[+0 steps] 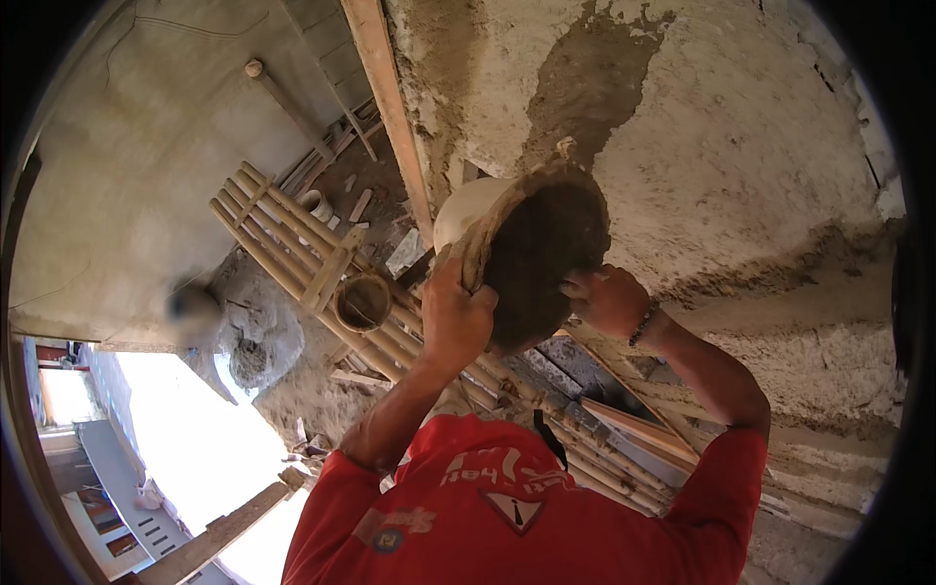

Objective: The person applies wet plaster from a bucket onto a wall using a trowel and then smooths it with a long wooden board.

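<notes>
Mortar bucket [502,207], round, dark inside, rim thickly crusted, tilted before rough wall [751,127]; left hand [456,317], fingers closed over rim; right hand [612,302], fingers bent at opposite edge, hold unclear.

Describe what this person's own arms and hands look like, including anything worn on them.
The left hand and right hand are both ungloved. Short red fabric sleeves end near the elbows. A thin dark bracelet, apparently beaded, circles the right wrist; no band shows on the left.
</notes>
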`<control>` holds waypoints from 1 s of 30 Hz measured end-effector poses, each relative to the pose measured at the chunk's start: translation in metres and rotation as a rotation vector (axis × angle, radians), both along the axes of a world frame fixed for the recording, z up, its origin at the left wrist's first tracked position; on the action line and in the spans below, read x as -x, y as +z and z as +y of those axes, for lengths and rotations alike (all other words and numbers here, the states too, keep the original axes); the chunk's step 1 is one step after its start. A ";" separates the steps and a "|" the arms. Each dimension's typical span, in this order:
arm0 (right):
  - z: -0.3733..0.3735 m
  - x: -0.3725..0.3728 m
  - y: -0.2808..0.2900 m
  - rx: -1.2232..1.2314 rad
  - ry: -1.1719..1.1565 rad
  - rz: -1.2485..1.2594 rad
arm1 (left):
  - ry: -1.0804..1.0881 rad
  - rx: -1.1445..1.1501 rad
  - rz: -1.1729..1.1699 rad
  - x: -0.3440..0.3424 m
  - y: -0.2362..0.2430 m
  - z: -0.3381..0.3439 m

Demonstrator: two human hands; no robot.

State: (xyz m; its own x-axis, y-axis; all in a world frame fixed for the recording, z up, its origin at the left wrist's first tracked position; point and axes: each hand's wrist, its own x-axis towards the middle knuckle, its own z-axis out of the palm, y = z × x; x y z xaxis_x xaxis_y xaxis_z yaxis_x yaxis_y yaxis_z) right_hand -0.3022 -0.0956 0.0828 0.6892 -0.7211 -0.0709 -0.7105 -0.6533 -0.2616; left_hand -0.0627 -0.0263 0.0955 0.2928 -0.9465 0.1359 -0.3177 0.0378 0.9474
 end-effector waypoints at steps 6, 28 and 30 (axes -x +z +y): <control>0.009 -0.009 0.017 -0.072 -0.064 -0.207 | 0.010 -0.074 0.295 -0.015 0.003 -0.001; -0.060 0.035 0.313 0.672 -0.382 -0.178 | 0.102 0.068 0.504 -0.056 0.009 0.004; -0.056 0.041 0.316 0.734 -0.342 -0.204 | 0.097 -0.008 0.463 -0.055 0.009 0.002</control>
State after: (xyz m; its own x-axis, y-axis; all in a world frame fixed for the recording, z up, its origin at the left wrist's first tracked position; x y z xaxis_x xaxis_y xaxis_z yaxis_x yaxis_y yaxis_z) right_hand -0.3427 -0.1511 0.3992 0.3720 -0.7072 0.6012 -0.8855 -0.4647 0.0013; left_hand -0.0078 -0.0240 0.1045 0.4081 -0.9122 -0.0373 0.1370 0.0208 0.9904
